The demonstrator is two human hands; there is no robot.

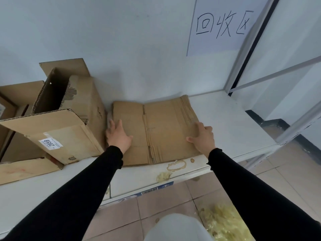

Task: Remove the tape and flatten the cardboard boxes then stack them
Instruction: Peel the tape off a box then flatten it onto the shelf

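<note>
A flat pile of brown cardboard sheets (156, 131) lies on the white tabletop (231, 122), close to the wall. The left hand (118, 135) and the right hand (202, 136) both press flat on the pile, each grip wide and holding nothing. Just beside it, on the left, sits an open brown cardboard box (57, 129) with a white sticker (50, 144) reading "2859". A white paper sign (220, 26) on the wall says "回收区".
</note>
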